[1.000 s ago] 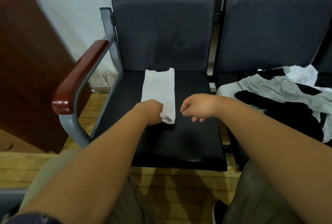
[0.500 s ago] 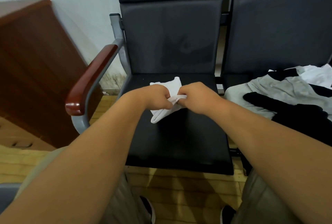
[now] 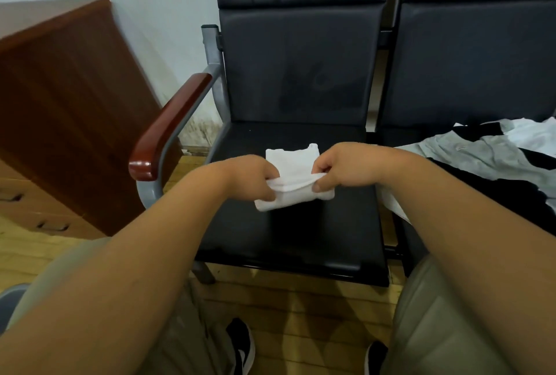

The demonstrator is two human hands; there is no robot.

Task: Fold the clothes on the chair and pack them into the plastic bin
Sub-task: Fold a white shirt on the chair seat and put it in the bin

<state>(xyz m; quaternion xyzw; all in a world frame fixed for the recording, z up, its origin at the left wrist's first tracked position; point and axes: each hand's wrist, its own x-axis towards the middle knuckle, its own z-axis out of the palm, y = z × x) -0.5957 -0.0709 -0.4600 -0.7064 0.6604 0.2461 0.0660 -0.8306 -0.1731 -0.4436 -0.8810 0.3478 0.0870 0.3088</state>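
A small white garment [image 3: 293, 164], folded into a short rectangle, lies on the black seat [image 3: 288, 236] of the left chair. My left hand [image 3: 255, 177] pinches its upper layer at the left edge. My right hand [image 3: 340, 168] pinches the same layer at the right edge. The pinched fold is lifted slightly above the part resting on the seat. A heap of grey, black and white clothes [image 3: 493, 158] covers the seat of the right chair. No plastic bin is in view.
The left chair has a red-brown wooden armrest [image 3: 171, 125] on a grey frame. A brown wooden cabinet [image 3: 63, 110] stands to the left by the wall. My knees and dark shoes [image 3: 240, 347] are over the wood floor below the seat.
The white garment lay as a long strip with only my left hand at its near end. Both hands then took the near end and folded it over toward the back, halving the length.
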